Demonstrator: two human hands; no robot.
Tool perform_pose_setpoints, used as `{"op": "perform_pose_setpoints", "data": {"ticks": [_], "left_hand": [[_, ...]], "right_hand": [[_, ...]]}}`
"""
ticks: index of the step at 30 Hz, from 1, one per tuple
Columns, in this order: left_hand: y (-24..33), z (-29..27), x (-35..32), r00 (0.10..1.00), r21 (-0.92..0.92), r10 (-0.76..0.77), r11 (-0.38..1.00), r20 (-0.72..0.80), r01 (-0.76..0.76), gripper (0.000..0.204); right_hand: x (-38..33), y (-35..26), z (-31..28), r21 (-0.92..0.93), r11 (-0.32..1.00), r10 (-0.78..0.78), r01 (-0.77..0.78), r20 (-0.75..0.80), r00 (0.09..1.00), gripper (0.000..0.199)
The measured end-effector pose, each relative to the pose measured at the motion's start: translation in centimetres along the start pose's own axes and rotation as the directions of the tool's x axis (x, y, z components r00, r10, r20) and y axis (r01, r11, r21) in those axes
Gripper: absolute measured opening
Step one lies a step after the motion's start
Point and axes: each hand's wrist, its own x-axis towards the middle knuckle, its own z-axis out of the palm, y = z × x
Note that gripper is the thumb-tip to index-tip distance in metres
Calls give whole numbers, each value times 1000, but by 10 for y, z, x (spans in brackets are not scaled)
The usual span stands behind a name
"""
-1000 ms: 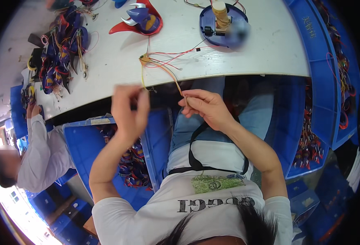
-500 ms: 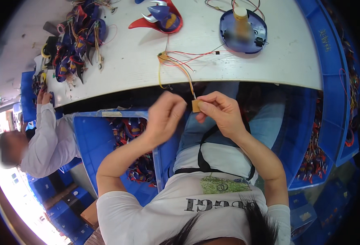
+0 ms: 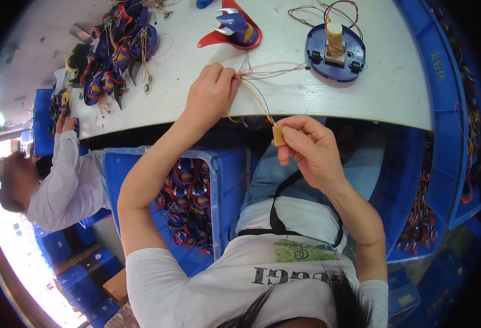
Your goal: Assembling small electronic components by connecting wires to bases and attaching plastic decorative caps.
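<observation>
A small flat tan square piece [image 3: 278, 136] is pinched between the thumb and fingers of my right hand [image 3: 308, 147], just off the table's front edge. Several thin coloured wires [image 3: 259, 97] run from it up to my left hand [image 3: 212, 90]. The left fingers are closed on the small circuit board where the wires meet, and they hide most of it. Beyond that hand lies a purple and red toy part [image 3: 240, 27] with silver horns, a wire trailing from it. More wires lead right toward a dark blue oval base [image 3: 336, 68] with small black wheels and a tan, white-topped upright piece.
A heap of wired purple toy parts [image 3: 112, 60] lies on the white table [image 3: 284, 98] at left. Blue bins stand below the left side [image 3: 213, 202] and along the right [image 3: 448, 142], with similar parts in them. A person in white [image 3: 68, 180] works at far left.
My left hand has moved from below the table edge up onto the table and closed on the small board. My right hand has kept its pinch on the tan piece. The view has shifted slightly.
</observation>
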Motion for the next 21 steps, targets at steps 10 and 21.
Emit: {"op": "perform_pose_setpoints", "data": {"ticks": [10, 21], "left_hand": [[-11, 8, 7, 987, 126, 159, 980, -15, -156, 16], [-8, 6, 6, 987, 132, 157, 980, -40, -151, 10]], "right_hand": [[8, 8, -9, 83, 996, -21, 26, -62, 998, 19], [12, 23, -14, 94, 994, 60, -54, -59, 997, 18]]}}
